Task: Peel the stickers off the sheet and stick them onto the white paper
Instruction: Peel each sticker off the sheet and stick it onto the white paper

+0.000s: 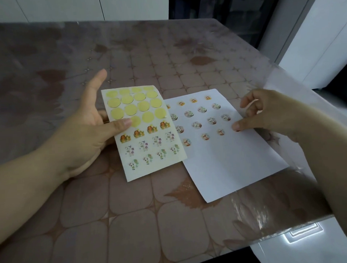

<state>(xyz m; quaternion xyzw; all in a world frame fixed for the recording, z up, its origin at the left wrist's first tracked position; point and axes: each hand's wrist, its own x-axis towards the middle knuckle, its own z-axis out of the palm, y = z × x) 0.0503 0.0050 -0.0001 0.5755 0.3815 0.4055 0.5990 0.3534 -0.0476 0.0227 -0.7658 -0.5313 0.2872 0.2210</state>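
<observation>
Roughly a dozen stickers [151, 129] remain on the sticker sheet [142, 169]; we count its upper rows as bare yellow circles. Left hand [85, 133]: pinches the sheet's edge, thumb on top, the sheet overlapping the white paper [229, 164] on the bench [133, 222]. Right hand [267, 111]: grasps nothing, fingers loosely curled, thumb pressed on the paper beside the placed stickers [196, 124]. We judge the task past halfway

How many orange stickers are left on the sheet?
4 orange stickers in one row across the sticker sheet, just below the peeled yellow circles. None seems hidden.
</observation>
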